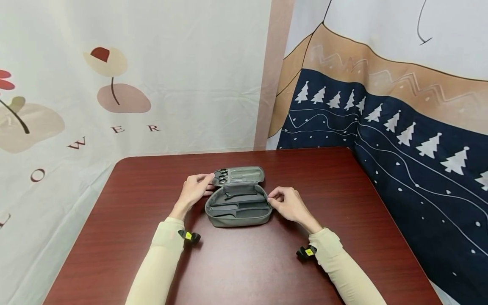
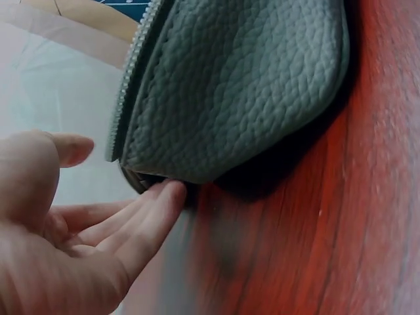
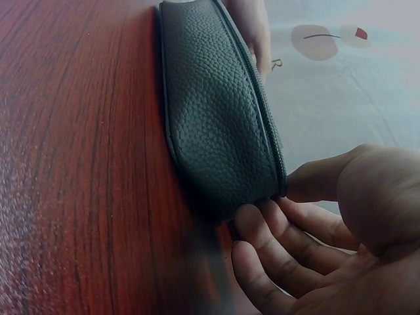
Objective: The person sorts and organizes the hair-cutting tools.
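Note:
On the table lies an unzipped grey-green textured zip case (image 1: 240, 221), its lid (image 1: 249, 173) tipped back on the far side. Metal finger loops, like those of scissors (image 1: 222, 176), show at the lid's left end. Dark combs (image 1: 251, 212) lie in the base. At the lid's left edge is my left hand (image 1: 192, 189); in the left wrist view its fingers (image 2: 154, 226) touch the case while the thumb stands apart. My right hand (image 1: 289, 204) pinches the base's right end, thumb at the zip edge and curled fingers (image 3: 262, 239) against the side.
The case stands on a reddish-brown wooden table (image 1: 244, 271) with rounded far corners. Behind it hangs a pale printed curtain (image 1: 206, 76); a dark blue cloth with white trees (image 1: 381, 156) runs along the right side. Small black devices (image 1: 306, 253) are strapped at both wrists.

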A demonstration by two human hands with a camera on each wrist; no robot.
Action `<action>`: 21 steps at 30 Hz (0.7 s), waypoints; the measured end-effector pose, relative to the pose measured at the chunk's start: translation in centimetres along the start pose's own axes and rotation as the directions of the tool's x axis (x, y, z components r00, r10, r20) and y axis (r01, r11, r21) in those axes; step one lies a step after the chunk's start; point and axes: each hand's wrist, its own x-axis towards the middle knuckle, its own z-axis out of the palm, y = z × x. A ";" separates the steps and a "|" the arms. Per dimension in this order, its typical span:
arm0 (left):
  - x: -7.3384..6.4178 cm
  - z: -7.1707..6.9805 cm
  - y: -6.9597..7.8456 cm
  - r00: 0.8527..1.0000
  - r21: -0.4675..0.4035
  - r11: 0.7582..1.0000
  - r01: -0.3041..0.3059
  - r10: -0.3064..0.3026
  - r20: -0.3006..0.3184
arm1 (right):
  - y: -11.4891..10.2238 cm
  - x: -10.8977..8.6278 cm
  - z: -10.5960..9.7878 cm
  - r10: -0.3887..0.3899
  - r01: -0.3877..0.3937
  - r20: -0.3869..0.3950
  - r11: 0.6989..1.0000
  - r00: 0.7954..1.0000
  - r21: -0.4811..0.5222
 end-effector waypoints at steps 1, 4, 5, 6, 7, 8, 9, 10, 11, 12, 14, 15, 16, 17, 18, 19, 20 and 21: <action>0.1 0.1 -0.2 1.000 -0.033 0.999 0.015 -0.014 0.008 | 0.0 0.0 0.0 0.001 -0.001 0.001 1.000 1.000 0.000; 0.5 0.2 -0.6 0.999 -0.123 0.991 0.044 -0.040 0.033 | 0.1 0.0 0.0 0.000 0.000 0.003 1.000 1.000 0.004; 0.7 0.2 -0.8 0.998 -0.146 0.988 0.048 -0.043 0.040 | 0.1 0.0 0.0 -0.001 0.001 0.003 1.000 1.000 0.007; 0.8 0.2 -0.8 0.998 -0.171 0.984 0.056 -0.050 0.042 | 0.1 0.0 0.0 -0.002 0.002 0.004 1.000 1.000 0.008; 0.9 0.2 -0.9 0.998 -0.189 0.980 0.061 -0.054 0.043 | 0.1 0.0 0.0 -0.002 0.002 0.004 1.000 1.000 0.009; 1.0 0.2 -0.9 0.997 -0.208 0.976 0.067 -0.058 0.045 | 0.2 -0.1 0.0 -0.001 0.001 0.004 1.000 1.000 0.011; 1.0 0.3 -1.0 0.997 -0.227 0.971 0.072 -0.063 0.045 | 0.1 -0.1 0.0 0.001 -0.001 0.004 1.000 1.000 0.013; 1.0 0.3 -0.9 0.997 -0.245 0.966 0.078 -0.070 0.044 | 0.1 -0.2 -0.1 0.003 -0.003 0.003 1.000 1.000 0.014; 1.0 0.3 -0.9 0.996 -0.260 0.962 0.083 -0.075 0.043 | 0.1 -0.2 -0.1 0.003 -0.003 0.002 1.000 1.000 0.015; 1.0 0.3 -0.9 0.996 -0.274 0.958 0.086 -0.077 0.044 | 0.2 -0.2 0.0 0.003 -0.003 0.002 1.000 1.000 0.013; 1.0 0.4 -0.9 0.996 -0.291 0.953 0.088 -0.080 0.041 | 0.1 -0.2 0.0 0.006 -0.006 0.003 1.000 1.000 0.013; 1.1 0.4 -0.9 0.996 -0.298 0.950 0.090 -0.082 0.037 | 0.1 -0.2 0.0 0.006 -0.006 0.003 1.000 1.000 0.013; 1.1 0.4 -0.9 0.996 -0.304 0.948 0.091 -0.084 0.034 | 0.1 -0.1 0.0 0.006 -0.006 0.004 1.000 1.000 0.013; 1.1 0.4 -0.9 0.996 -0.307 0.948 0.091 -0.085 0.032 | 0.1 -0.1 0.0 0.007 -0.007 0.006 1.000 1.000 0.012; 1.1 0.4 -0.9 0.996 -0.308 0.947 0.091 -0.086 0.029 | 0.1 -0.1 0.0 0.009 -0.009 0.007 1.000 1.000 0.010; 1.2 0.4 -1.0 0.996 -0.313 0.945 0.092 -0.089 0.026 | 0.1 -0.1 0.0 0.008 -0.009 0.008 1.000 1.000 0.009; 1.2 0.4 -1.0 0.996 -0.319 0.943 0.092 -0.089 0.024 | 0.1 0.0 0.0 0.009 -0.009 0.009 1.000 1.000 0.007; 1.2 0.4 -1.0 0.996 -0.325 0.941 0.093 -0.091 0.020 | 0.0 0.0 0.0 0.010 -0.010 0.009 1.000 1.000 0.005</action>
